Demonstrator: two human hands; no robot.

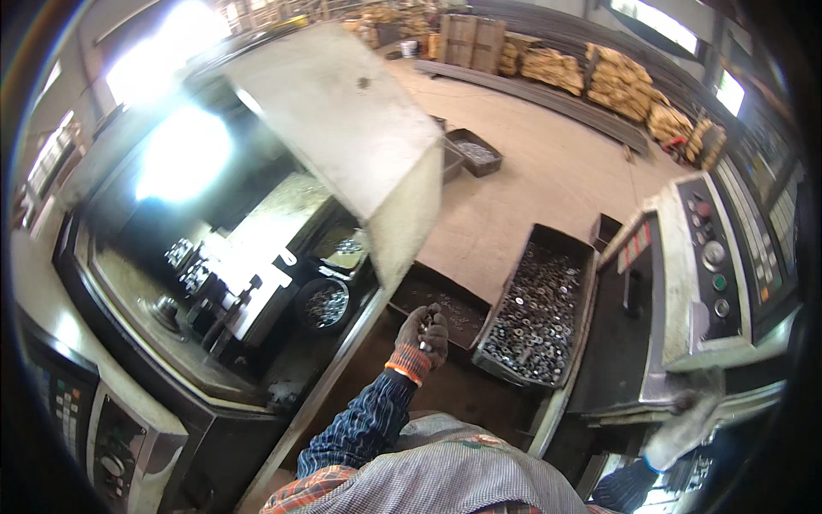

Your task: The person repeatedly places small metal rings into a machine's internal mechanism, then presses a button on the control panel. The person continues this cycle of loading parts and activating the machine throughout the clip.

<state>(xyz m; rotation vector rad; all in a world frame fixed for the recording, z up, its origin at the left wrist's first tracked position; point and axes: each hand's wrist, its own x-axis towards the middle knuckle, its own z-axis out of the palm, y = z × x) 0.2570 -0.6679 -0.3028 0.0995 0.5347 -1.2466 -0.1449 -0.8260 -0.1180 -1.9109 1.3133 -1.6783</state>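
Observation:
My left hand [421, 334], in a dark work glove with an orange cuff, is held up in front of my body. Its fingers are curled round a few small shiny metal parts, whose exact kind I cannot make out. Just beyond it is a shallow dark bin [443, 301] with a few small parts on its bottom. My right hand [681, 435], in a pale glove with a blue cuff, reaches out to the right by the edge of the right-hand machine [655, 300]. Motion smears its fingers, so its grip does not show.
A long bin [535, 317] full of small metal rings or nuts stands between the machines. On the left, an open machine [137, 317] holds tooling and a round tub [324, 303] of parts. A control panel [715, 257] juts out at right. Farther off lies another bin [473, 152].

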